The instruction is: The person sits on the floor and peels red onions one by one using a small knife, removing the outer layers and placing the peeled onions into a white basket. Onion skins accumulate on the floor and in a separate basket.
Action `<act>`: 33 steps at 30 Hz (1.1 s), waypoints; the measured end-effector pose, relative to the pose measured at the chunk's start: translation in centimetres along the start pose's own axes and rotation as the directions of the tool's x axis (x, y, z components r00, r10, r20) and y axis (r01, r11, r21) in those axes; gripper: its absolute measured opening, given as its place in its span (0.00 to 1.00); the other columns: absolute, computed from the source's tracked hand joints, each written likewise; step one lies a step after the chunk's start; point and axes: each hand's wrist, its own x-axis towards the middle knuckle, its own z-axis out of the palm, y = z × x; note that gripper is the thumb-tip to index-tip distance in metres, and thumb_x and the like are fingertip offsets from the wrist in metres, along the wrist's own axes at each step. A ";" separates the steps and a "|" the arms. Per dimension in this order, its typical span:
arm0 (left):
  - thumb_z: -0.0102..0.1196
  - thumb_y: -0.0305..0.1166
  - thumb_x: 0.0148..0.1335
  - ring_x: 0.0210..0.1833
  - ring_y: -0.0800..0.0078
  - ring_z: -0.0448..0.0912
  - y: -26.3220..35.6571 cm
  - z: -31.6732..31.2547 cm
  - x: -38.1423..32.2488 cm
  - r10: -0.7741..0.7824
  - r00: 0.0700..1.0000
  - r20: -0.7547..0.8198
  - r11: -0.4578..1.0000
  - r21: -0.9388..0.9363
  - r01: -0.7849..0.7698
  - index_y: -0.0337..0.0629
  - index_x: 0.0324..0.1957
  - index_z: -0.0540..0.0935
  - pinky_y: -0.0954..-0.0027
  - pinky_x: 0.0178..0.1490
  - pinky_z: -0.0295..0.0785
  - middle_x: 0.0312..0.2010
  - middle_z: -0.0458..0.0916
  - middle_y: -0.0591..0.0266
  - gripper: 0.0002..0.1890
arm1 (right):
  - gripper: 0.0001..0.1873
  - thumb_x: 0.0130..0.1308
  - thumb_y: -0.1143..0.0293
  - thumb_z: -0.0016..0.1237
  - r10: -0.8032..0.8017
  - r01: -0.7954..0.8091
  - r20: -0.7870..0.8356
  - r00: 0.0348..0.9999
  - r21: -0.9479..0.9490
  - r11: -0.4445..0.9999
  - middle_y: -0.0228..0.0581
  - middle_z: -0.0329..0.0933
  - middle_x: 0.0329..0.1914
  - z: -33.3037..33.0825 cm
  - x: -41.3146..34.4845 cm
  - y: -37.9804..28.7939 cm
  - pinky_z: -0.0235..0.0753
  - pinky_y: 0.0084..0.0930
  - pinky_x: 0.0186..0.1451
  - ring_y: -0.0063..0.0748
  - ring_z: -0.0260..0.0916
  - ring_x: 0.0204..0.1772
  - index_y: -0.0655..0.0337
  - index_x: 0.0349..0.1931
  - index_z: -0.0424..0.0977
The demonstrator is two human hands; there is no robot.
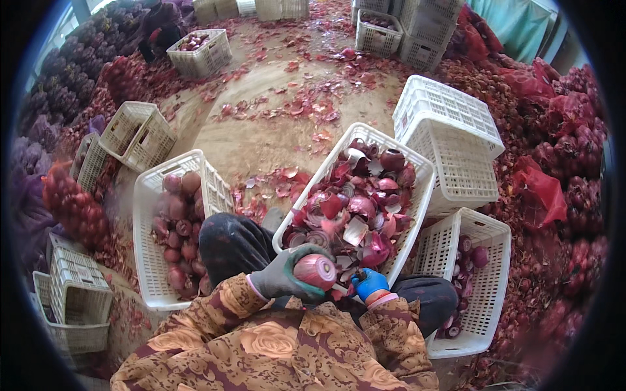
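My left hand (279, 276), in a grey glove with a green palm, grips a large red onion (315, 271) whose cut end faces right. Just right of it, my right hand (370, 284) wears a blue glove. Its fingers are curled on a small dark object, mostly hidden, that I cannot identify. Both hands are at the near end of a white plastic crate (313, 188) tilted between my knees. Onion skins and cut onion pieces (362, 205) fill that crate. To my left stands a crate (142, 234) of whole red onions (181, 229).
By my right knee, a crate (499, 273) holds trimmed onions (464, 278). Beyond it lean stacked white crates (450, 127). Onion skins (308, 105) litter the floor. Mesh sacks of onions (78, 210) line the left side. A person (159, 27) crouches at the far left.
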 end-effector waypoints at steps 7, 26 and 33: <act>0.71 0.38 0.31 0.45 0.65 0.73 0.5 1.2 1.7 0.383 0.920 -0.085 0.793 0.540 -0.281 0.41 0.46 0.71 0.68 0.50 0.67 0.41 0.73 0.57 0.35 | 0.26 0.57 0.51 0.45 -0.361 0.014 0.159 0.919 0.902 0.432 0.45 0.67 0.51 1.9 -0.5 -1.4 0.69 0.34 0.50 0.41 0.68 0.49 0.61 0.49 0.65; 0.66 0.27 0.40 0.41 0.76 0.74 -3.6 0.6 -0.5 -0.197 0.956 -0.219 0.909 -0.406 0.094 0.40 0.51 0.66 0.74 0.43 0.72 0.41 0.74 0.63 0.33 | 0.12 0.54 0.77 0.48 -0.374 0.445 -0.290 0.881 0.774 0.450 0.37 0.75 0.37 0.0 -2.1 -4.2 0.73 0.22 0.32 0.28 0.72 0.30 0.62 0.40 0.71; 0.68 0.30 0.39 0.42 0.78 0.73 -4.0 -0.5 -1.0 -0.022 0.980 -0.198 0.995 0.094 0.041 0.39 0.47 0.68 0.74 0.48 0.69 0.40 0.75 0.63 0.31 | 0.08 0.47 0.70 0.53 -0.620 0.650 -0.302 0.725 0.002 0.760 0.38 0.73 0.28 -2.1 -3.9 -5.5 0.73 0.29 0.31 0.42 0.73 0.30 0.52 0.31 0.75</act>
